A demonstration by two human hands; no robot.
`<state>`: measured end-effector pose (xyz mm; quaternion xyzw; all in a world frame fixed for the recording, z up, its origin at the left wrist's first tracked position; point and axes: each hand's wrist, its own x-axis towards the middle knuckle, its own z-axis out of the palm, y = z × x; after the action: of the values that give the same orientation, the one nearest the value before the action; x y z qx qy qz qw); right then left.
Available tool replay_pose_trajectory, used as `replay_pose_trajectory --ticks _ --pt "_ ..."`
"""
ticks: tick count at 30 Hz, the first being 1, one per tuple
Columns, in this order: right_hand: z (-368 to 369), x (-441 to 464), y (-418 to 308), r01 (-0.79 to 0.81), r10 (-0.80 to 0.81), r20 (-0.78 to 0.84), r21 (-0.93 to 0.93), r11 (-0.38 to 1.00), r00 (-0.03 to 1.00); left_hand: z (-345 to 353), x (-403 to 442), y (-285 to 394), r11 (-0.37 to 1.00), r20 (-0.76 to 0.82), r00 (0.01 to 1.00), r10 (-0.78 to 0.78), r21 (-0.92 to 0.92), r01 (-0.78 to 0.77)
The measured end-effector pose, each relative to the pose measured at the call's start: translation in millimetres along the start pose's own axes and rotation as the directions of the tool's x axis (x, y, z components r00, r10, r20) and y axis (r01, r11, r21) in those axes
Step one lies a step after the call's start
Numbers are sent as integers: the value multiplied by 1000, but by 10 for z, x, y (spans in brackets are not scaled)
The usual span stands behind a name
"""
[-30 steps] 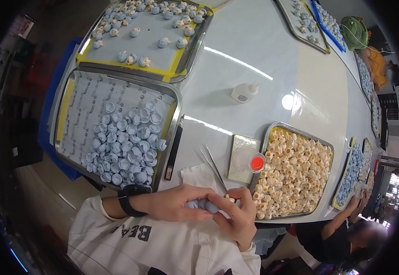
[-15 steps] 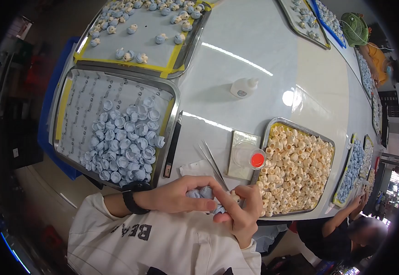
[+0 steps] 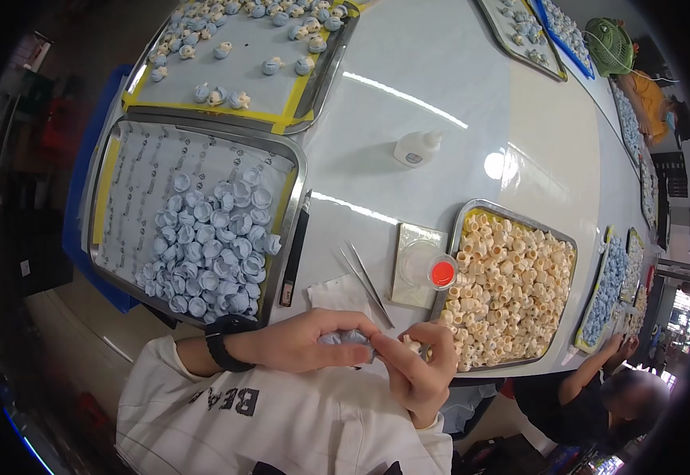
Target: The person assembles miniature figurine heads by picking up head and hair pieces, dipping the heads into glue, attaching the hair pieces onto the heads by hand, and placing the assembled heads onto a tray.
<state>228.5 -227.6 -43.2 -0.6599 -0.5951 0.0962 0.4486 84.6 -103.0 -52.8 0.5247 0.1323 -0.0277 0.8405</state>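
Note:
Both hands meet in front of my chest at the table's near edge. My left hand, with a black band on the wrist, is closed around pale blue cup-like pieces, partly hidden by its fingers. My right hand pinches at the edge of the blue pieces with thumb and forefinger. A small cream piece is tucked in its curled fingers. Just beyond the hands lie metal tweezers and a white paper. Nearby, a clear cup with a red spot rests on a flat block.
A tray of blue cups is on the left, with a black-handled tool beside it. Behind it stands a tray of joined blue-and-cream pieces. A tray of cream pieces is right; a white bottle stands mid-table. Two people work at right.
My right fingertips have moved up and left to the blue pieces by my left fingers. The blue piece between the hands is now more covered. The view has shifted slightly.

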Motion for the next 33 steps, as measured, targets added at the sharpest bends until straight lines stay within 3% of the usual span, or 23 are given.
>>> replay_pose_trajectory --ticks 3,5,6,8,9,13,15,18,19,21,25,27,31,33 --pt "-16 -11 -6 87 -87 95 -1 996 992 -14 -1 -54 993 -2 994 109 53 -108" --pt "-8 -57 -56 -241 269 -72 273 932 960 -51 -38 29 999 -11 1000 24 -26 -24" --pt "-16 -72 -65 -242 269 -69 270 932 961 -66 -55 84 993 -19 998 -61 -102 59" --pt "-21 -102 -83 -370 493 -105 532 761 864 -78 -75 183 974 -37 994 -104 -205 94" --pt "-35 -132 -37 -384 466 -47 496 779 884 -82 -76 202 944 -50 988 -149 -303 127" --pt "-6 -191 2 -397 466 -3 520 757 885 -81 -58 136 933 2 993 -122 -341 115" --pt "1 -188 -39 -352 521 -44 689 633 852 -73 -49 132 913 14 988 -154 -381 147" --pt "39 -215 -33 -253 555 -122 796 550 823 -53 -23 165 902 -19 987 -160 -410 138" --pt "26 -261 10 -255 555 -121 795 551 823 -55 -21 162 901 -19 987 -160 -411 138" --pt "-33 -343 107 -302 459 -99 629 716 883 -60 -17 155 939 -53 988 -143 -323 119" --pt "-85 -248 61 -361 496 -61 611 705 866 -70 -22 129 943 -56 990 -129 -317 105" --pt "-85 -179 -27 -457 614 -23 646 611 789 -56 -32 155 938 -88 986 -145 -329 109" --pt "-140 -230 134 -380 475 -34 554 741 879 -62 -80 271 965 -123 982 -141 -240 109" --pt "-107 -109 179 -203 295 -308 299 932 904 -43 -95 284 973 -187 982 -14 -227 -30"
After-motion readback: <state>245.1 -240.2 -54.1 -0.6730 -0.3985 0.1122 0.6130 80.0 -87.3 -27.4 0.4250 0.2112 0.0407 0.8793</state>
